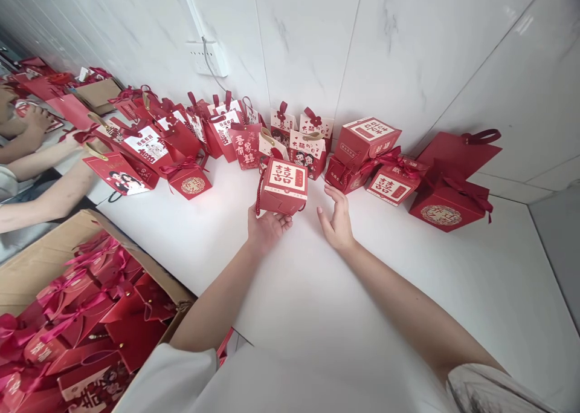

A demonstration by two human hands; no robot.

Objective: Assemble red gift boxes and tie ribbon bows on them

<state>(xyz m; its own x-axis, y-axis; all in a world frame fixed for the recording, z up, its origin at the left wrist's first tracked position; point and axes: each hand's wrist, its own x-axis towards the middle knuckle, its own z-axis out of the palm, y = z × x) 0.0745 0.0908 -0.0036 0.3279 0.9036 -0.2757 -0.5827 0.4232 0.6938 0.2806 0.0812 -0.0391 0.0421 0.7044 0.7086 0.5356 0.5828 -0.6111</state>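
A red gift box (284, 201) with a cream label and red double-happiness characters rests on my left hand (268, 230), whose palm faces up with the fingers curled under the box. A dark red cord hangs at the box's left side. My right hand (336, 221) is apart from it, to the right, with thumb and fingers spread and nothing in them. Behind the held box stand cream-and-red gift boxes (312, 150). Beyond my right hand, one red box (369, 138) is stacked on another, beside a ribbon-tied box (392, 186).
Along the white wall stand several red gift bags (147, 147). A large red box (446, 210) sits at the right. An open cardboard carton (167, 280) full of red boxes is at lower left. Another person's arms (54, 186) reach in from the left. A socket (206, 59) is on the wall.
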